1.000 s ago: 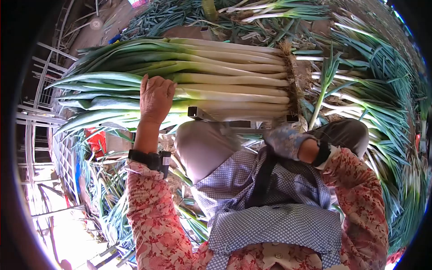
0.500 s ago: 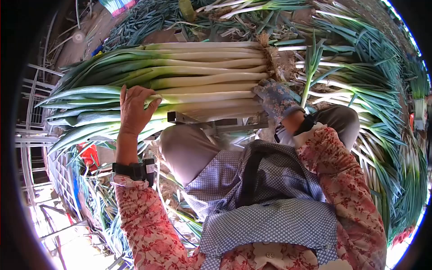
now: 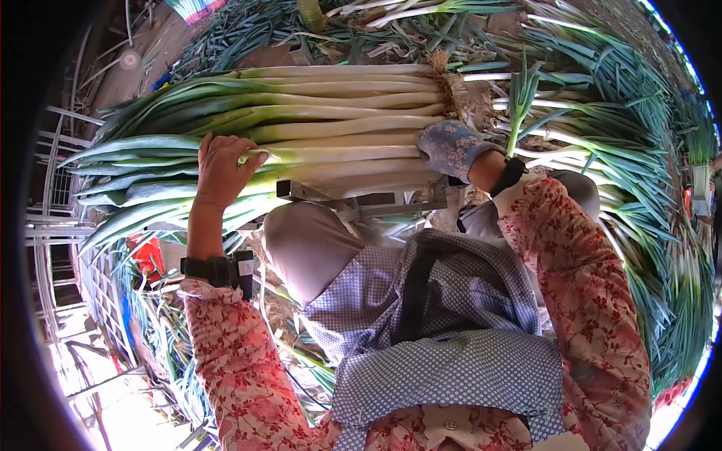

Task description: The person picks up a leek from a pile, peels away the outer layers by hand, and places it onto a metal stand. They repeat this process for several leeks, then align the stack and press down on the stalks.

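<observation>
A wide row of large green onions (image 3: 353, 122) lies side by side before me, green leaves to the left and white stems running right to the rooty ends (image 3: 453, 98). My bare left hand (image 3: 224, 171) is closed on a green onion of the nearest layer, where green turns to white, with thumb and fingers pinching it. In a flowered glove, my right hand (image 3: 453, 150) curls over the white stems near their root ends. The glove hides its fingertips and whatever they grip.
A metal frame (image 3: 361, 208) runs under the row, just above my knees. Loose green onions (image 3: 617, 135) are heaped to the right, with one standing upright (image 3: 519, 109) behind my right wrist. More leaves (image 3: 226, 45) lie at the back. Wire racks (image 3: 60, 188) line the left side.
My right hand has shifted slightly up and left over the white stems, its wrist lifting. My left hand keeps its hold and has moved only a little.
</observation>
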{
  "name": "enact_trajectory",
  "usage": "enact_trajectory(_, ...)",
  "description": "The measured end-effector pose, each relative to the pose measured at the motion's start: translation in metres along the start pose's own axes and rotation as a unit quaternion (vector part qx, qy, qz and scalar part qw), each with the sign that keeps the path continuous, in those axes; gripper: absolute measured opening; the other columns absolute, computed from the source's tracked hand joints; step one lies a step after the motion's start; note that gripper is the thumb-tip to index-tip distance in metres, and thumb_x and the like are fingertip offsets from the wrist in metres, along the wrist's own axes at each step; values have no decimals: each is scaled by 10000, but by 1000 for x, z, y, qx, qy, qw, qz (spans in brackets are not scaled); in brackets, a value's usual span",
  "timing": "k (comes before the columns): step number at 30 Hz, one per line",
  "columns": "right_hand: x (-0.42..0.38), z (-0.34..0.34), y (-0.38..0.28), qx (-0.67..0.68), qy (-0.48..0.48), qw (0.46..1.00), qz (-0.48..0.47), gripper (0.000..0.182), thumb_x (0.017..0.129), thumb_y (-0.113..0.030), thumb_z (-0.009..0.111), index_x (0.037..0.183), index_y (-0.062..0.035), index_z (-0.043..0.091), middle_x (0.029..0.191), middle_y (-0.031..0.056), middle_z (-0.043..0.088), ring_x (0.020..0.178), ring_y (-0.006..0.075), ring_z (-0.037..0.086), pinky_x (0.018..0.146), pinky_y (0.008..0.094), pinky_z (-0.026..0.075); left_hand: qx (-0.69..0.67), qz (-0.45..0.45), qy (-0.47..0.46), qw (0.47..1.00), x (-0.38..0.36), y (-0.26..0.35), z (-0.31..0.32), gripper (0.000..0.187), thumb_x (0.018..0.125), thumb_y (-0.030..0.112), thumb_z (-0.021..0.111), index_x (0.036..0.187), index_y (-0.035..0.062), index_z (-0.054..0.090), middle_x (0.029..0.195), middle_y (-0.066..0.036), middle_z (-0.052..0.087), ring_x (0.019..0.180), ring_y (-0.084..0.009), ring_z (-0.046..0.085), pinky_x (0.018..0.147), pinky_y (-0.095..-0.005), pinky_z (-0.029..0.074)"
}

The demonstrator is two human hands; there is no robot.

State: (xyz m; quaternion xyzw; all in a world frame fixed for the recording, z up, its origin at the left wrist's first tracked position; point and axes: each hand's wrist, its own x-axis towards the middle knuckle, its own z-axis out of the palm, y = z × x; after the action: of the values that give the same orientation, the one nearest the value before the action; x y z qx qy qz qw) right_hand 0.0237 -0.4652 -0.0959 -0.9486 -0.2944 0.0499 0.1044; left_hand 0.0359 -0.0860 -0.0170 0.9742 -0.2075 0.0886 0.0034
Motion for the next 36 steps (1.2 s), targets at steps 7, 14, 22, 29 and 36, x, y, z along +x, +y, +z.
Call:
enact_trajectory(7,-11,1,-17,-98,-20,994,-52,160,723,-147,591,817,-42,667,829,152,661,813,330,648,723,441,515,6,-10,-33,999,7,-6,2,363,821,466,596,877,118,682,847,-45,621,963,-232,546,1054,-445,244)
enact_trajectory(14,-58,-46,-63,129,-341,926,-97,220,786,-248,592,818,-41,660,843,120,669,816,288,657,730,439,518,3,-23,-105,994,16,-17,2,444,817,541,571,901,123,693,848,-76,628,964,-247,546,1052,-440,241)
enact_trajectory(22,-40,-35,-42,17,-44,996,70,247,815,-241,576,984,-75,645,829,162,649,813,325,638,733,447,512,-16,-61,-179,982,26,-21,-6,530,805,601,542,944,114,698,903,-120,641,1028,-276,539,1041,-428,243)
enact_trajectory(29,-11,15,-16,28,120,991,55,192,767,-174,565,916,-72,632,882,138,622,842,329,620,698,437,507,-37,-58,-170,983,26,-22,-4,530,801,592,548,943,104,701,906,-129,649,1001,-287,557,1035,-426,248)
enact_trajectory(36,-11,20,-26,-95,168,981,-17,210,755,-160,592,945,-69,589,806,119,570,821,311,578,723,423,484,-47,-70,-177,981,28,-16,-7,509,787,579,570,892,102,714,854,-123,661,971,-284,573,1018,-417,260)
